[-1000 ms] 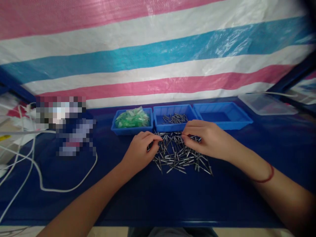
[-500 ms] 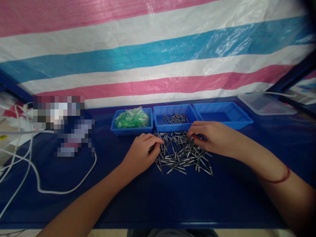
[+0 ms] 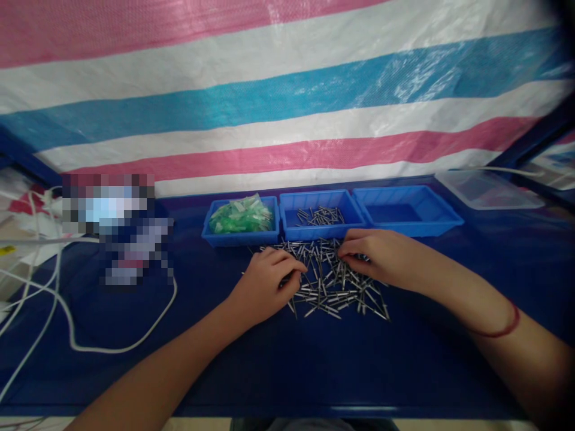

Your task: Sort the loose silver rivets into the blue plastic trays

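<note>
A loose heap of small metal pins (image 3: 330,281) lies on the dark blue table (image 3: 287,359) in front of three blue trays. My left hand (image 3: 267,284) rests on the heap's left edge with its fingers curled over some pins. My right hand (image 3: 381,257) sits on the heap's upper right, fingers pinched together on pins. The left tray (image 3: 240,220) holds green plastic pieces. The middle tray (image 3: 318,216) holds a few more pins. The right tray (image 3: 406,211) has nothing visible in it.
White cables (image 3: 67,299) loop over the table's left side next to a blurred-out patch. A clear plastic tray (image 3: 487,190) stands at the back right. A pink, white and blue striped tarp (image 3: 287,90) hangs right behind the trays.
My left hand has slid slightly right and down into the heap. My right hand has shifted a little along the heap's top edge, and some pins have spread.
</note>
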Demonstrator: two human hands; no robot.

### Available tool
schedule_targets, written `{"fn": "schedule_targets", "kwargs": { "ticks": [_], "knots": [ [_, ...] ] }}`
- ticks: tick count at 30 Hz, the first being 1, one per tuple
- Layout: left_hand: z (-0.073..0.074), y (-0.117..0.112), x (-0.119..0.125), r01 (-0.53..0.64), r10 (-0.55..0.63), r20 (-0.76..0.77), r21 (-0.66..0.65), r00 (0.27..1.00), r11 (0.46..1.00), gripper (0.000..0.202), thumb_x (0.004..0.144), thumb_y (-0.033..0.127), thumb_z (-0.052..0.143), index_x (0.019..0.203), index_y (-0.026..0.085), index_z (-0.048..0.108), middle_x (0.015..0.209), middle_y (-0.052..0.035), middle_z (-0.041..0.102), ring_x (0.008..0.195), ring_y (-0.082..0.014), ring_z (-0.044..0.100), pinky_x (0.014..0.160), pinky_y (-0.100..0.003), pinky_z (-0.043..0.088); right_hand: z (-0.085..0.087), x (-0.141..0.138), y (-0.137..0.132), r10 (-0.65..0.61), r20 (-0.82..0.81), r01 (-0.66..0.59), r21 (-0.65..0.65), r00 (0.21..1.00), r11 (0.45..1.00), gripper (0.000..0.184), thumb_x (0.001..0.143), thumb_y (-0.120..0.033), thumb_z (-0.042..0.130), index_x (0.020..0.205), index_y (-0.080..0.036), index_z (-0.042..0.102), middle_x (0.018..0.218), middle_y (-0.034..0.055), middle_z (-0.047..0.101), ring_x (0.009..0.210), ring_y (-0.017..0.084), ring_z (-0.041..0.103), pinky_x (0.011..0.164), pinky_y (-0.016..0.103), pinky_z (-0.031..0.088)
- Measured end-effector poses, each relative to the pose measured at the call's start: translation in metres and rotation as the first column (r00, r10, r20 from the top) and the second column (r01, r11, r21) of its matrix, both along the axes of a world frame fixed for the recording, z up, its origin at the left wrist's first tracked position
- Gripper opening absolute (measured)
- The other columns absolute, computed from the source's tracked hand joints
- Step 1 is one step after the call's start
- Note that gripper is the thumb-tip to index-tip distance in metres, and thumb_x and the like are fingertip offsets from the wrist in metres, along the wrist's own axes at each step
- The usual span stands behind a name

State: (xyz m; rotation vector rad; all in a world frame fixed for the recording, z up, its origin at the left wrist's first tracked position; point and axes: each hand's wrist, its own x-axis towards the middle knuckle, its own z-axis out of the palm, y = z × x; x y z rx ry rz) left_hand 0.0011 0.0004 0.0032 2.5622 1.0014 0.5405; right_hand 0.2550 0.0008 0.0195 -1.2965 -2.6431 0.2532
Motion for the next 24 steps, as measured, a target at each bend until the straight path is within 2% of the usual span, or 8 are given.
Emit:
{"fn": "schedule_targets", "kwargs": {
  "ticks": [3,6,8,13,20,24],
  "knots": [
    [0.000,-0.004,0.002,0.012,-0.012,0.002,0.023,1.000,1.000,0.023,0.088,0.031,0.052,0.104,0.022,0.065,0.104,-0.0057,0.064,0.098,-0.0216,0.053,0.086,-0.037,0.037,-0.004,-0.001,0.000,0.009,-0.014,-0.009,0.030,1.000,1.000,0.014,0.085,-0.021,0.055,0.087,-0.021,0.069,0.080,0.0039,0.063,0.069,0.014,0.062,0.062,0.025,0.044],
    [-0.001,-0.009,0.005,0.108,-0.108,0.002,0.086,0.994,0.990,0.041,0.081,0.049,0.059,0.113,0.024,0.062,0.119,-0.0086,0.058,0.110,-0.0265,0.049,0.093,-0.042,0.035,-0.008,-0.004,-0.001,0.013,0.006,-0.013,0.031,1.000,0.999,0.014,0.086,-0.021,0.054,0.087,-0.021,0.067,0.081,0.0039,0.062,0.070,0.014,0.061,0.060,0.025,0.042],
    [-0.003,-0.013,0.008,0.176,-0.175,-0.021,0.119,0.984,0.977,0.048,0.078,0.054,0.060,0.117,0.026,0.060,0.127,-0.0082,0.054,0.117,-0.0289,0.044,0.096,-0.044,0.033,-0.009,-0.009,-0.003,0.003,0.022,-0.003,0.027,1.000,1.000,0.013,0.086,-0.019,0.052,0.084,-0.020,0.066,0.081,0.0036,0.060,0.069,0.015,0.060,0.059,0.026,0.041],
    [-0.007,-0.016,0.010,0.213,-0.203,-0.078,0.146,0.976,0.966,0.045,0.079,0.053,0.059,0.115,0.027,0.061,0.130,-0.0079,0.052,0.119,-0.0301,0.042,0.098,-0.045,0.032,-0.012,-0.016,-0.005,-0.023,0.013,0.023,0.035,1.000,0.999,0.007,0.081,-0.016,0.054,0.080,-0.018,0.060,0.079,0.0030,0.056,0.062,0.014,0.056,0.056,0.026,0.039],
    [-0.007,-0.015,0.009,0.197,-0.186,-0.088,0.143,0.979,0.970,0.039,0.080,0.048,0.059,0.113,0.027,0.063,0.129,-0.0075,0.052,0.117,-0.0290,0.044,0.097,-0.044,0.033,-0.014,-0.015,-0.002,-0.066,-0.054,0.060,-0.102,0.996,0.993,0.004,0.080,-0.017,0.054,0.078,-0.018,0.057,0.078,0.0021,0.057,0.062,0.013,0.054,0.059,0.026,0.040],
    [-0.007,-0.015,0.009,0.204,-0.189,-0.120,0.129,0.975,0.970,0.039,0.082,0.049,0.056,0.114,0.027,0.062,0.133,-0.0067,0.051,0.120,-0.0291,0.042,0.097,-0.044,0.032,-0.016,-0.014,-0.002,-0.065,-0.060,0.059,-0.108,0.996,0.992,0.004,0.081,-0.018,0.053,0.078,-0.018,0.055,0.079,0.0025,0.056,0.064,0.014,0.055,0.061,0.026,0.040]
  ]
}}
